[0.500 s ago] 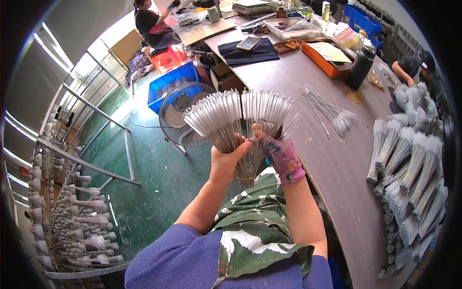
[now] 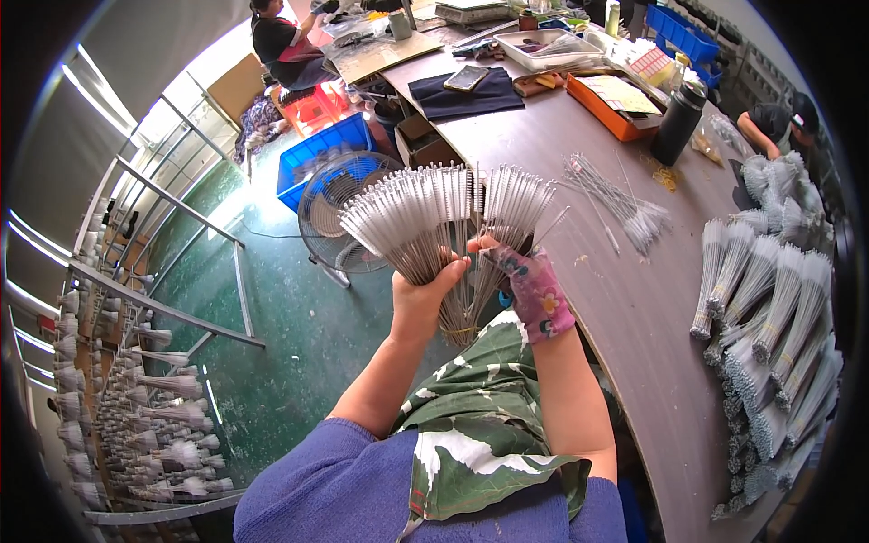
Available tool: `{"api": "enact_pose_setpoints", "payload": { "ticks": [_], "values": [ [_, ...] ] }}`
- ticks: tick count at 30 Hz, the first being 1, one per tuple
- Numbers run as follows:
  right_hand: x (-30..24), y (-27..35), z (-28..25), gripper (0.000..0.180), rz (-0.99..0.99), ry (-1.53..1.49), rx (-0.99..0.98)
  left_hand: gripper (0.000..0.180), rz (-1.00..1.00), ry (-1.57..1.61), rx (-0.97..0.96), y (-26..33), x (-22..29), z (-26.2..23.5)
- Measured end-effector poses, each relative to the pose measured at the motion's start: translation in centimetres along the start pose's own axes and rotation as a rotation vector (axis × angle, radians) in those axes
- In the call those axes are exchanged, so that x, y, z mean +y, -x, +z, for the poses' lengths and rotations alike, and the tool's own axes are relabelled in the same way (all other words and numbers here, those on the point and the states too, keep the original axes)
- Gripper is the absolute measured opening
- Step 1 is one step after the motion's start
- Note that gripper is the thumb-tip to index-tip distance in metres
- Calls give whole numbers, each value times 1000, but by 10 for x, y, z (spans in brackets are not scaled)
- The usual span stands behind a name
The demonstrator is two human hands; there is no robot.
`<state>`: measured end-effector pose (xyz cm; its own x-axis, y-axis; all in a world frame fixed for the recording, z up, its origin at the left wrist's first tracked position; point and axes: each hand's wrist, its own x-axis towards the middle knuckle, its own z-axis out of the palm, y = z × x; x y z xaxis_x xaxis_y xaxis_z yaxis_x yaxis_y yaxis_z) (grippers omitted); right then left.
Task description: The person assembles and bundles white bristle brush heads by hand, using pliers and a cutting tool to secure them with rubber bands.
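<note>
In mid-air at the centre of the frame: a fan-shaped bundle of thin metal-stemmed brushes with white bristles (image 2: 403, 215), spread wide at the top and gathered narrow at the bottom by a thin yellowish band (image 2: 460, 331). With smooth, wiry stems and fuzzy, cylindrical bristle ends; split by a gap into a broad left cluster and a slimmer right one. Pointing bristles-up toward the upper edge of the frame, long axis roughly upright, outer brushes splaying sideways.

Wrapped around the left cluster's stems: the bare left hand (image 2: 422, 291), thumb toward the gap. Curled around the right cluster: the right hand (image 2: 527, 276), in a pink, flower-printed fabric glove with bare fingertips.

Just below, a soft, creased green-and-white patterned cloth apron (image 2: 484, 425). Right of centre, a smooth greyish-brown surface (image 2: 602, 299), with loose white-bristled brushes (image 2: 629, 210) scattered flat across one another. At the right edge, stacked sheaves of similar wire brushes (image 2: 777, 299). Left of centre, a round wire-grille fan (image 2: 328, 213) on a scuffed green floor (image 2: 299, 380).
</note>
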<state>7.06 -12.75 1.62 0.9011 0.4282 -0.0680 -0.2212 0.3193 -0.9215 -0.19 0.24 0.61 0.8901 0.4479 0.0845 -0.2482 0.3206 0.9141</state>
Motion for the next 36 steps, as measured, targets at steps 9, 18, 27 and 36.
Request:
{"api": "enact_pose_setpoints", "payload": {
  "ticks": [9,18,27,36],
  "values": [
    [5,-3,4,15,-66,89,-76,15,-94,22,-73,-1,7,3],
    [9,-3,-3,26,-70,-6,-29,11,-33,-43,-67,-2,2,6],
    [-1,4,-7,33,-51,-36,-153,15,14,-162,19,-4,8,4],
    [-9,34,-5,43,332,-315,-75,10,253,-421,133,-9,1,-5]
  ]
}}
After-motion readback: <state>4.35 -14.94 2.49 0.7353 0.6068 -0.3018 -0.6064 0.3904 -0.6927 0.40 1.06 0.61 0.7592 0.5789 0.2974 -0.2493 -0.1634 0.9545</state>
